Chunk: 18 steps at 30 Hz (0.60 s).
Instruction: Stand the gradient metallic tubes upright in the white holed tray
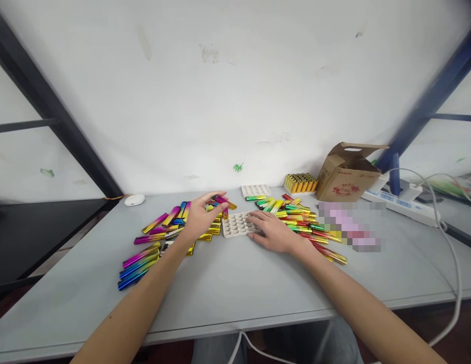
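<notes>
My left hand (203, 215) pinches a shiny purple-to-gold tube (229, 203) between thumb and fingers, above the left end of a white tray with round holes (235, 225). Just below it, a gold tube (225, 214) stands at the tray's back left corner. My right hand (272, 231) grips the right end of the tray, its fingers over the top and its thumb near the front edge, hiding some holes. Loose purple, blue and gold tubes (140, 265) lie left of the tray. Red, green and gold tubes (299, 222) are spread to its right.
By the wall sit a second white tray (256, 190) and a block of upright gold tubes (301, 183). An open cardboard box (345, 174) stands beside a power strip (404, 205) with white cables. A white rounded device (134, 200) lies at the back left. A blurred pink patch covers something at right.
</notes>
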Available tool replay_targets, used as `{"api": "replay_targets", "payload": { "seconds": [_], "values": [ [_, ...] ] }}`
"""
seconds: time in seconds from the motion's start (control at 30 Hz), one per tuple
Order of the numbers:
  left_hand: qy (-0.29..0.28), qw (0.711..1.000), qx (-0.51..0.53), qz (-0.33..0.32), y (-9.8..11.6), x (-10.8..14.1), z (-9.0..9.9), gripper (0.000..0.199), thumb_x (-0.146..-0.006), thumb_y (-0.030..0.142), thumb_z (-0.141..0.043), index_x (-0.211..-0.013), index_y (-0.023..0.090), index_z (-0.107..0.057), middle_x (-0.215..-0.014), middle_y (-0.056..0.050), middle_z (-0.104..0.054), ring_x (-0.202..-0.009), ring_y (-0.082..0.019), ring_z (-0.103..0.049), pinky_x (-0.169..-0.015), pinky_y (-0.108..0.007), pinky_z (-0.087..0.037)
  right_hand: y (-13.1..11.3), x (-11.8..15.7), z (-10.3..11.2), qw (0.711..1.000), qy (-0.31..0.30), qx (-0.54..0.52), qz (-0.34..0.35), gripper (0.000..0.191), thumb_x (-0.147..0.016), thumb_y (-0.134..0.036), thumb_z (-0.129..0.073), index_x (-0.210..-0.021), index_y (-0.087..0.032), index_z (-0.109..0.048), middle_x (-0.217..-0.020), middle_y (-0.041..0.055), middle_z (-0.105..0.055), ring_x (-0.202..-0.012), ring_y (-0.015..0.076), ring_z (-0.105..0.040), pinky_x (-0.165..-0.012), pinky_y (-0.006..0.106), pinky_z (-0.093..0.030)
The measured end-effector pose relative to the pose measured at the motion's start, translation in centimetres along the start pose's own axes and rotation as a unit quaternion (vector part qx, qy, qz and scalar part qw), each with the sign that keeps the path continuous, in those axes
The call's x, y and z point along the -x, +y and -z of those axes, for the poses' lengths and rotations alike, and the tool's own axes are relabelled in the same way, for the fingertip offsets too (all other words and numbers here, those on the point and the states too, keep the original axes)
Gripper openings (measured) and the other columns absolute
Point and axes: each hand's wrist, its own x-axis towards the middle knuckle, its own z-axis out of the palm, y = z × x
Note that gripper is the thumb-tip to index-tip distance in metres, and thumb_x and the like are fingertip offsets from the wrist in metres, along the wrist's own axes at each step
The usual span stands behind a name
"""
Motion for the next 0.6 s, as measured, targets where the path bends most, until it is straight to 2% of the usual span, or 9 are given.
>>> {"api": "replay_targets", "payload": {
  "seconds": [0.1,0.2,0.3,0.43,0.6],
  "values": [
    [-0.005,0.991,-0.121,-0.059,-0.4,0.4,-0.6,0.024,-0.080,0.034,-0.070,-0.101,0.023,-0.070,-0.101,-0.007,-0.071,-0.102,-0.025,-0.063,-0.096,-0.041,-0.045,-0.1,0.0,0.1,1.000,0.000,0.003,-0.002,0.044,-0.093,-0.038,-0.049,-0.132,-0.018,-0.051,-0.134,0.0137,-0.053,-0.124,0.0289,-0.048,-0.104,0.047,-0.040],
    [-0.030,0.954,-0.247,-0.166,-1.3,0.6,-1.0,0.012,-0.086,0.028,-0.063,-0.096,0.023,-0.069,-0.098,-0.005,-0.072,-0.114,-0.026,-0.055,-0.102,-0.044,-0.039,-0.2,0.1,0.2,1.000,-0.003,0.012,0.001,0.045,-0.092,-0.037,-0.050,-0.132,-0.017,-0.051,-0.134,0.0142,-0.052,-0.123,0.0290,-0.048,-0.105,0.047,-0.040],
    [-0.066,0.924,-0.298,-0.231,-2.3,0.5,-1.2,0.012,-0.089,0.026,-0.061,-0.099,0.023,-0.067,-0.103,-0.005,-0.070,-0.116,-0.026,-0.052,-0.101,-0.044,-0.038,-0.4,0.1,0.3,1.000,-0.006,0.025,0.004,0.047,-0.092,-0.036,-0.050,-0.134,-0.015,-0.049,-0.135,0.0149,-0.052,-0.126,0.0296,-0.046,-0.106,0.047,-0.039],
    [-0.053,0.920,-0.314,-0.227,-2.9,0.2,-1.4,0.017,-0.087,0.029,-0.063,-0.101,0.022,-0.065,-0.121,-0.008,-0.061,-0.114,-0.025,-0.053,-0.099,-0.043,-0.040,-0.7,0.1,0.4,0.999,-0.014,0.035,0.006,0.049,-0.092,-0.037,-0.049,-0.135,-0.013,-0.048,-0.137,0.0157,-0.050,-0.129,0.0297,-0.044,-0.108,0.046,-0.037],
    [-0.065,0.950,-0.266,-0.152,-2.9,-0.1,-1.5,0.023,-0.088,0.028,-0.060,-0.110,0.022,-0.060,-0.110,-0.006,-0.066,-0.107,-0.023,-0.058,-0.095,-0.039,-0.043,-0.7,0.1,0.4,0.999,-0.019,0.034,0.004,0.050,-0.092,-0.037,-0.050,-0.135,-0.012,-0.048,-0.138,0.0174,-0.050,-0.131,0.0299,-0.042,-0.110,0.046,-0.036]
  ]
}}
